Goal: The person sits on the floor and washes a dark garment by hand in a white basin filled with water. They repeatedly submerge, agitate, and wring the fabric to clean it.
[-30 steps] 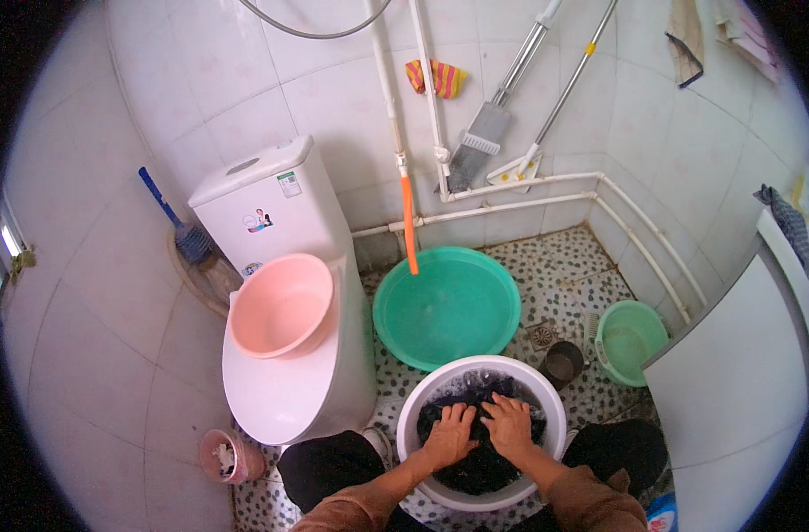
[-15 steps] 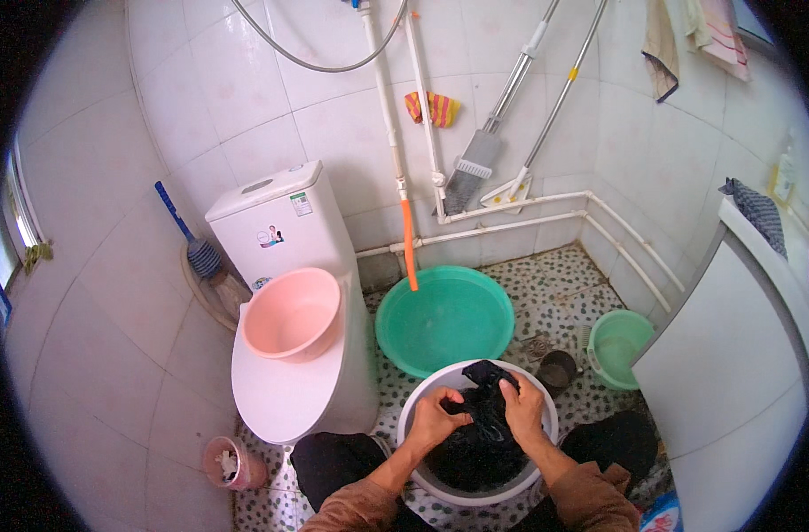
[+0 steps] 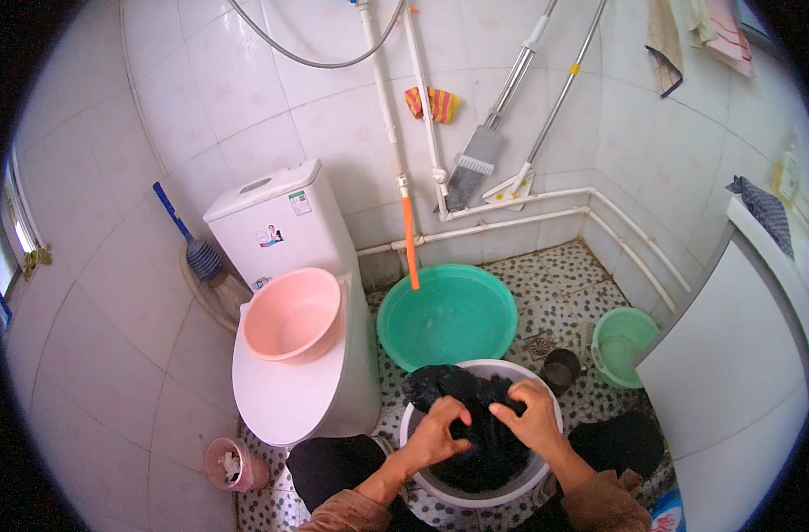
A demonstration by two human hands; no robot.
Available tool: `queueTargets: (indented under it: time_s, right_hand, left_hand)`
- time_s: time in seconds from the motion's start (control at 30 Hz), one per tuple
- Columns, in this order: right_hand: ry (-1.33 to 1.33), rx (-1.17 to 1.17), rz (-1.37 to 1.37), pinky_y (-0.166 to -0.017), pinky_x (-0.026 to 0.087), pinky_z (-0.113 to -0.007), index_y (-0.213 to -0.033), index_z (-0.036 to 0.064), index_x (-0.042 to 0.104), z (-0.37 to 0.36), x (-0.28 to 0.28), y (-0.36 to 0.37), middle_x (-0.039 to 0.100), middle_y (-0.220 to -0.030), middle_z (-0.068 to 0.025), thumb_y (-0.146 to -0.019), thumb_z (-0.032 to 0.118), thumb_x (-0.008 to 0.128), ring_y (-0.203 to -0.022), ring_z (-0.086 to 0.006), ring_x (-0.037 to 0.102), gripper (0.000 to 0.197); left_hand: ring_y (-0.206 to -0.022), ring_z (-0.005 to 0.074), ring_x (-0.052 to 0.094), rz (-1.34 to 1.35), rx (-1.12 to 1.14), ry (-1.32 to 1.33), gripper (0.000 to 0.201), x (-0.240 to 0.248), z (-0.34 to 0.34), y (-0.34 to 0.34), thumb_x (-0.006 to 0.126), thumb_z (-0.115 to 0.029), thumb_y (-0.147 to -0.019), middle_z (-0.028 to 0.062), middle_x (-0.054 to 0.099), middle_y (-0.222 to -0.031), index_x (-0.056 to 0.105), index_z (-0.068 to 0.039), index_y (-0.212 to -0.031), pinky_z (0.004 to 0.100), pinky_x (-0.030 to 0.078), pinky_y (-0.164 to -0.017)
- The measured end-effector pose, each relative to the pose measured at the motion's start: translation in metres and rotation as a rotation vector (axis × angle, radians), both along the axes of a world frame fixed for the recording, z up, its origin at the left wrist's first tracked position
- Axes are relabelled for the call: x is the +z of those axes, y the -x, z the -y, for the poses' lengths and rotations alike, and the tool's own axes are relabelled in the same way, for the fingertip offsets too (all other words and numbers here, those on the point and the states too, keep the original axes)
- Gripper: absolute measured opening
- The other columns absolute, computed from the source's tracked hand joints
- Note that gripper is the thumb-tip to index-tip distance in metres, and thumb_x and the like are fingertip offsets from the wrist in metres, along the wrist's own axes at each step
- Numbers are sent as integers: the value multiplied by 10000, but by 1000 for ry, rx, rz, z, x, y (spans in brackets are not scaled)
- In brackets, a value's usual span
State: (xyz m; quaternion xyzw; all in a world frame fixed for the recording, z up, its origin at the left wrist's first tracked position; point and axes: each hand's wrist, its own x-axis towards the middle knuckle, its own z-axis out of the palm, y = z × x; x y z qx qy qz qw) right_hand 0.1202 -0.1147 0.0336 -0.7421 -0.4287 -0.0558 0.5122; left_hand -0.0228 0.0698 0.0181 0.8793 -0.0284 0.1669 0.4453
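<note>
Sleeves: brown, at 8 and 4 o'clock of the basin point(image 3: 475, 502), wrists bare; good, cuffs are best kept dry.
Left hand point(image 3: 435, 436): over the basin's 10 o'clock half, fingers curled, thumb opposite with a gap between the tips; whether it pinches any cloth, I cannot tell.
Right hand point(image 3: 536, 417): at 2 o'clock, same curl, thumb and fingers apart at the tips, knuckles up; its hold on the cloth can't be told either.
Cloth point(image 3: 484, 452): here's the action! Black, most of it in the white basin, one bunch rising at 11 o'clock across the far rim.
Handling: wet, it would likely sag and drip, so a firm pinch by both hands suits it, with that bunch drawn inside the rim.
Cup point(image 3: 561, 371): dark, just beside the basin at 2 o'clock; elbows and swinging cloth should mind it.
Tub point(image 3: 449, 310): green, close behind, nearly 12 o'clock; drips from the bunch could land here.
Bucket point(image 3: 626, 350): pale green, farther out at 2, well clear.
Hose point(image 3: 411, 239): orange, past 11 o'clock, its end hanging over the tub's edge.
</note>
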Motion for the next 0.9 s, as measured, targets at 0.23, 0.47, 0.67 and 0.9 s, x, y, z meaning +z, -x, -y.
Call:
queueTargets:
  time_s: [0.23,0.47,0.67,0.9]
  right_hand:
    - [618,26,46,-706,480,-465,-753,34,675,3,-67,35,673,-804,-169,-830,396,727,-681,-380,644,374]
    - [-90,21,-132,-676,489,-433,-823,-2,609,-8,-18,14,626,-817,-149,-912,182,686,-749,-344,627,218]
    - [-191,-208,-266,-787,500,-420,-907,-15,619,-25,-20,14,648,-946,-180,-936,145,661,-881,-348,640,168]
    - [-95,131,202,-748,433,-461,-754,59,537,-46,-37,51,597,-919,-103,-763,263,819,-838,-338,552,348]
  left_hand:
    - [-956,259,621,-629,-310,97,441,-21,-3,7,800,-399,-845,113,653,-978,666,-28,-1043,391,491,-833]
    - [-1081,175,594,-212,183,559,448,-26,7,-38,625,-353,-1001,91,658,-1159,573,-22,-1298,330,462,-968]
    - [-1032,126,530,-250,167,841,375,-55,16,-65,556,-344,-1045,49,603,-1163,583,-34,-1254,308,439,-917]
    - [-907,197,619,-271,427,1368,456,-62,16,-62,532,-512,-1016,69,645,-1017,631,-72,-1079,368,526,-796]
